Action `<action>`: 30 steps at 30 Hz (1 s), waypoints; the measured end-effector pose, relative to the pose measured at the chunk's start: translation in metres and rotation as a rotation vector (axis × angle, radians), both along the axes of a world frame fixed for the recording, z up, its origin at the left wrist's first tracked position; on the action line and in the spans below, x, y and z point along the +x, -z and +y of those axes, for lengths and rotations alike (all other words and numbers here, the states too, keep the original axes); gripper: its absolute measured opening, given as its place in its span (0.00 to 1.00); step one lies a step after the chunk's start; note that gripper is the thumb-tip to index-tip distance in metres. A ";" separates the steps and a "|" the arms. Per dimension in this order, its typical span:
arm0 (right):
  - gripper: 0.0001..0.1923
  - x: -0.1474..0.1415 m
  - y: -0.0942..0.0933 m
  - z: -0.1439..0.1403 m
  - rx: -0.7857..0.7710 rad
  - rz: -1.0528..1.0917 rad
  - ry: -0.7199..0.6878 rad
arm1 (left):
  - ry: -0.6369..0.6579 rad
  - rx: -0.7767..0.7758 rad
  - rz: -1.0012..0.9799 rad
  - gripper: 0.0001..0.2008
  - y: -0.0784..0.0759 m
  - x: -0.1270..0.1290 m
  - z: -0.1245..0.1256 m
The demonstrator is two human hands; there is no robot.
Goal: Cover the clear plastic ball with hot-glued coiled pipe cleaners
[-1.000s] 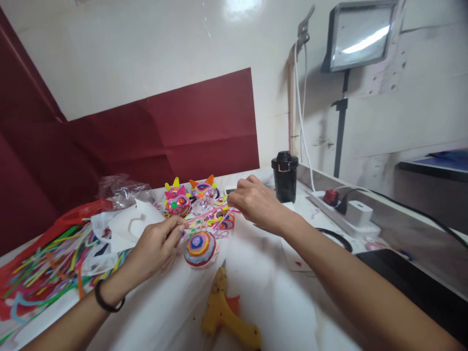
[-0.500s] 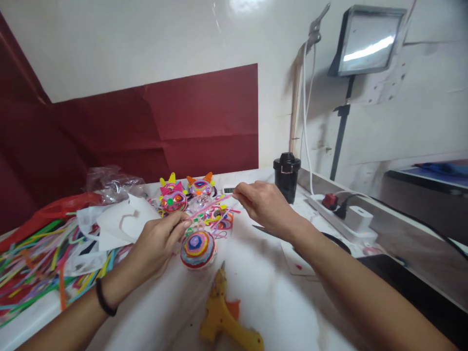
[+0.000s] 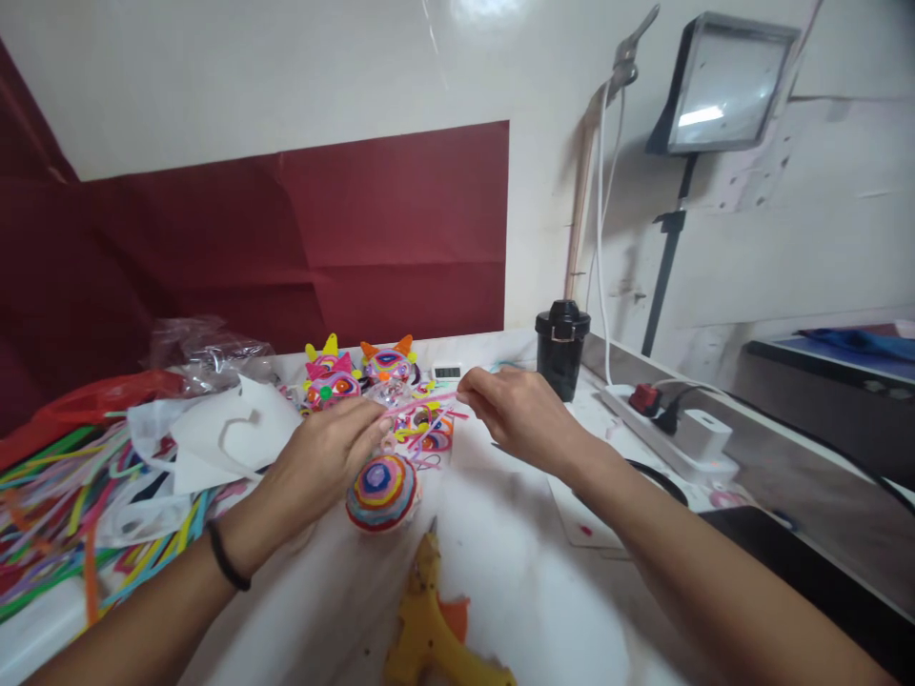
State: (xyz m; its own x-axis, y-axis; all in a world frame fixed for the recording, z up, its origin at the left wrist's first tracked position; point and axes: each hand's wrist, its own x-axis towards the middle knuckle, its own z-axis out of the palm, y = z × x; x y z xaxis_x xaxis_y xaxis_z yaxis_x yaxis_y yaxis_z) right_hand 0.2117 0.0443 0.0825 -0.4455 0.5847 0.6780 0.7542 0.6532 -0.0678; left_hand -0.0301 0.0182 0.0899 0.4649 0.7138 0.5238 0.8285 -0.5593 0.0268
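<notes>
My left hand and my right hand pinch the two ends of a thin pink strip, stretched between them above the white table. Just below the strip lies a round dome wrapped in coloured rings, close to my left fingers. Behind it sit two finished colourful pieces with pointed ears and a small heap of loose curled strips.
A yellow glue gun lies at the near edge. A pile of coloured strips, white paper and clear plastic fill the left. A black jar, a power strip with cables and a lamp stand sit right.
My left hand rose and moved right toward the right hand, so the pink strip between them is shorter. The view shifted slightly left and down.
</notes>
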 end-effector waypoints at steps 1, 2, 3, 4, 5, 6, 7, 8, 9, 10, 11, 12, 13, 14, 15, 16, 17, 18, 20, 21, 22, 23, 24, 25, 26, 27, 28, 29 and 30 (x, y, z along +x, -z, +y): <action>0.08 0.000 0.000 0.000 0.002 -0.011 0.003 | 0.017 0.009 0.032 0.17 0.000 0.002 0.000; 0.08 0.000 0.000 -0.001 0.005 -0.020 0.005 | 0.019 0.009 0.058 0.17 0.000 0.005 0.000; 0.08 0.000 -0.001 -0.002 0.007 -0.027 0.006 | 0.007 0.003 0.071 0.17 0.000 0.008 -0.001; 0.09 0.000 -0.002 -0.004 0.011 -0.032 0.003 | -0.006 -0.005 0.075 0.17 0.000 0.012 -0.001; 0.09 0.000 -0.003 -0.005 0.016 -0.036 -0.002 | -0.016 -0.010 0.072 0.17 -0.001 0.015 -0.001; 0.09 0.001 -0.004 -0.006 0.021 -0.040 -0.010 | -0.021 -0.010 0.066 0.16 -0.001 0.018 -0.001; 0.09 0.001 -0.005 -0.007 0.027 -0.044 -0.021 | -0.019 -0.002 0.061 0.16 -0.002 0.020 -0.001; 0.09 0.001 -0.006 -0.007 0.033 -0.050 -0.032 | -0.009 0.015 0.061 0.16 -0.003 0.022 0.000; 0.09 0.002 -0.006 -0.007 0.038 -0.055 -0.041 | 0.004 0.035 0.067 0.15 -0.003 0.024 0.001; 0.09 0.002 -0.006 -0.006 0.042 -0.061 -0.047 | 0.018 0.055 0.079 0.15 -0.004 0.025 0.002; 0.09 0.002 -0.006 -0.006 0.044 -0.066 -0.050 | 0.028 0.079 0.092 0.15 -0.004 0.026 0.003; 0.09 0.002 -0.005 -0.005 0.044 -0.072 -0.052 | 0.030 0.104 0.109 0.15 -0.004 0.027 0.004; 0.09 0.001 -0.003 -0.004 0.043 -0.076 -0.051 | 0.024 0.128 0.127 0.15 -0.003 0.028 0.005; 0.09 0.001 -0.002 -0.004 0.041 -0.077 -0.046 | 0.012 0.150 0.142 0.15 -0.003 0.028 0.006; 0.09 0.000 -0.001 -0.004 0.038 -0.073 -0.036 | -0.006 0.169 0.154 0.15 -0.002 0.029 0.007; 0.09 -0.001 -0.001 -0.004 0.034 -0.065 -0.021 | -0.030 0.185 0.160 0.15 -0.001 0.030 0.007; 0.10 -0.002 0.000 -0.005 0.029 -0.053 -0.001 | -0.052 0.197 0.158 0.15 0.000 0.031 0.008; 0.10 -0.002 0.000 -0.005 0.025 -0.039 0.022 | -0.067 0.203 0.153 0.15 0.001 0.032 0.010; 0.11 -0.002 0.001 -0.006 0.016 -0.023 0.059 | -0.064 0.199 0.153 0.15 0.003 0.034 0.013; 0.11 -0.002 0.001 -0.006 0.012 -0.023 0.068 | -0.048 0.193 0.165 0.15 0.003 0.035 0.015; 0.10 -0.001 0.001 -0.006 0.008 -0.029 0.071 | -0.020 0.186 0.184 0.15 0.003 0.036 0.017; 0.10 0.000 0.001 -0.006 0.003 -0.039 0.068 | 0.008 0.181 0.209 0.16 0.003 0.037 0.019; 0.09 0.001 0.002 -0.005 -0.002 -0.052 0.060 | 0.025 0.178 0.236 0.17 0.002 0.038 0.021; 0.09 0.002 0.002 -0.005 -0.007 -0.066 0.051 | 0.028 0.178 0.260 0.17 0.002 0.039 0.023; 0.10 0.002 0.003 -0.005 -0.010 -0.081 0.041 | 0.020 0.176 0.283 0.17 0.001 0.040 0.025; 0.11 0.002 0.004 -0.005 -0.012 -0.091 0.027 | 0.008 0.172 0.305 0.17 0.000 0.041 0.025; 0.12 0.001 0.004 -0.005 -0.014 -0.095 0.009 | -0.010 0.168 0.326 0.15 0.000 0.041 0.026; 0.13 0.000 0.005 -0.005 -0.017 -0.094 -0.012 | -0.022 0.169 0.343 0.14 0.000 0.042 0.025; 0.13 -0.001 0.006 -0.005 -0.020 -0.087 -0.031 | -0.030 0.172 0.349 0.14 -0.001 0.042 0.024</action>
